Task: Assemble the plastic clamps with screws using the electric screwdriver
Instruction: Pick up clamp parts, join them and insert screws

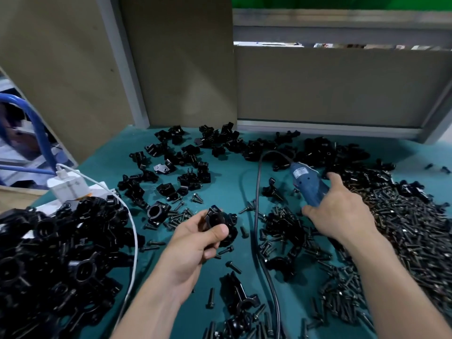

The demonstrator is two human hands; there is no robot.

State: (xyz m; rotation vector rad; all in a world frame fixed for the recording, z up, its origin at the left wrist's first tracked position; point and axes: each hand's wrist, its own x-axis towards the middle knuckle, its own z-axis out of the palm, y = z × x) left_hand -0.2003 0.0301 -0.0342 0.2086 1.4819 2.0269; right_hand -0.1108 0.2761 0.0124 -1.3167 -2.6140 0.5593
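The left hand (pixel 195 243) reaches in from the near edge, palm turned up and to the right. Its thumb and curled fingers pinch a black plastic clamp (pixel 218 222) just above the teal table (pixel 227 184), at the middle of the scene. The clamp is a short ring with a round bore facing the camera and small lugs jutting from its sides.

The right hand (pixel 342 206) stretches farther out and to the right, back of the hand up. Thumb and fingers are wrapped round the body of the blue electric screwdriver (pixel 308 183), which lies tilted with its labelled end pointing far and left. Its black cord (pixel 256 216) loops from that end and runs back toward the near edge between the two arms.

Dark screws (pixel 403 228) are heaped to the right of the right hand. A pile of assembled clamps (pixel 61 253) fills the near left, and loose clamp halves (pixel 195 155) lie scattered on the far side.
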